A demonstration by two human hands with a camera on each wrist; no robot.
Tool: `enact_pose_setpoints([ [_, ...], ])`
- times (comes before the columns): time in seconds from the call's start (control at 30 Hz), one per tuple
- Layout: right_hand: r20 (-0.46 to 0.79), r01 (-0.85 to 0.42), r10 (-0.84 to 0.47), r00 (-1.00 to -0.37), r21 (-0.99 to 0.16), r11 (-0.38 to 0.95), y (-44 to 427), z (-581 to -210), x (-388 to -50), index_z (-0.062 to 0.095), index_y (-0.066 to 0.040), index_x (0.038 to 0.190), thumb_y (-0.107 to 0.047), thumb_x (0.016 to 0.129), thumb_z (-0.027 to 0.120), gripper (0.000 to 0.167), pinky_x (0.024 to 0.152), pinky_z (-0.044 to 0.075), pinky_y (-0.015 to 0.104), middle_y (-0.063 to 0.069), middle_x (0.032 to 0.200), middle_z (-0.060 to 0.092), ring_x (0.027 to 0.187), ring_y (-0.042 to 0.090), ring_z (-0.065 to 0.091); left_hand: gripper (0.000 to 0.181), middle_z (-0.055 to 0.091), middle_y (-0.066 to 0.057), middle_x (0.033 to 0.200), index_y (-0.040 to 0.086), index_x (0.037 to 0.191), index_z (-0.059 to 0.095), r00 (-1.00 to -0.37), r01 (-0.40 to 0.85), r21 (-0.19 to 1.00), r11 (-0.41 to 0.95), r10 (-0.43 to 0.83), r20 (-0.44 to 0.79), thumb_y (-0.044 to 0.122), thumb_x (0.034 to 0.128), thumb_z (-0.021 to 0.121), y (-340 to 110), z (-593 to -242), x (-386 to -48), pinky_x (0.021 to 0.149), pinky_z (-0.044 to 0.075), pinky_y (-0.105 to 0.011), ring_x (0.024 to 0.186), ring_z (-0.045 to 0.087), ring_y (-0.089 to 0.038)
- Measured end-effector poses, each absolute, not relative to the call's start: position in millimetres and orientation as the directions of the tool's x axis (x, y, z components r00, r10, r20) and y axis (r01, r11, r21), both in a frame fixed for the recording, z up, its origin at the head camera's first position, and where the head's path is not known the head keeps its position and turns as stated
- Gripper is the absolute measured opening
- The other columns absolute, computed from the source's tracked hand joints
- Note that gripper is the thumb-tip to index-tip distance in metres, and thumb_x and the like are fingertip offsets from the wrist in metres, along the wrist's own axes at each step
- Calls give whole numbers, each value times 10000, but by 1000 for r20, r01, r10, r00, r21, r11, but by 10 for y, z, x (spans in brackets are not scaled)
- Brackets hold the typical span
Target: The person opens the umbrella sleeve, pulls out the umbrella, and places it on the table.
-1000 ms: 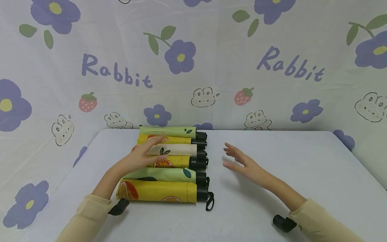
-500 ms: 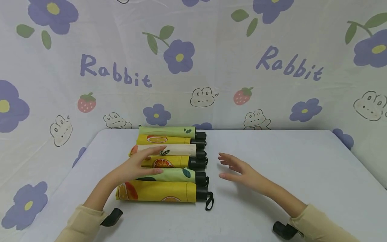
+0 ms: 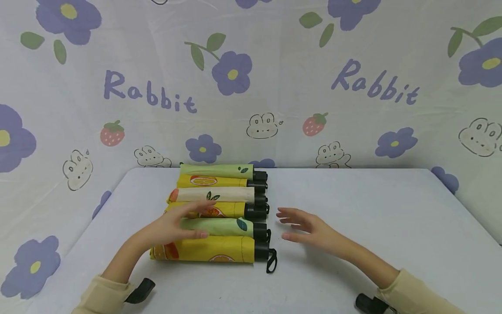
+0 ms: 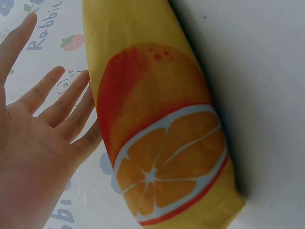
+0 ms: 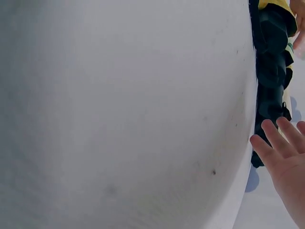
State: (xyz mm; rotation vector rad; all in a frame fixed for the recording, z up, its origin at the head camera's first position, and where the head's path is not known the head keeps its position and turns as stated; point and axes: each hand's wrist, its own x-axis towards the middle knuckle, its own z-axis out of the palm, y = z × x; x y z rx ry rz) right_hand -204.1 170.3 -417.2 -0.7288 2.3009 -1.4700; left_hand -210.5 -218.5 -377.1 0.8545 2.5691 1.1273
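Printed cloth (image 3: 290, 87) hangs beyond the front umbrella (image 3: 211, 250), and the white table (image 3: 325, 283) lies under and all around it. That umbrella is yellow, folded, laid crosswise and nearest you. Behind it you have five more in a row: a green umbrella (image 3: 227, 226), a yellow umbrella (image 3: 235, 209), a cream umbrella (image 3: 235, 194), a second yellow one (image 3: 229, 182) and, farthest back, a second green one (image 3: 213, 171). Fabric (image 3: 194, 249) encloses each up to its end; you cannot tell whether it is a slip-on case or the rolled canopy. Your left hand (image 3: 168, 229) is spread, thumb apart, over the row just behind the front umbrella's left part; contact there cannot be told. Your right hand (image 3: 319, 233), fingers lightly bent and spread, holds nothing, right of the front umbrella and slightly behind it, with a gap showing. Black wrist units (image 3: 140, 291) sit to either side, nearer you than the front umbrella. Its black handle (image 3: 261, 251) points right, and a small strap (image 3: 272, 266) loops off that end.
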Motion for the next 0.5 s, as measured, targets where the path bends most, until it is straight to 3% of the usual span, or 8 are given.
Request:
enact_pose_setpoints([
  [0.5,-6,-243,-639,-769,-922,302,1600,-4152,-1910,439,-59,1451,-243,922,677,608,1087,433,491,142,1442,521,1305,346,531,656,557,86,1408,294,1411,502,-804,416,738,531,594,26,424,821,758,-2234,-3777,-1984,1097,416,-514,1312,516,-188],
])
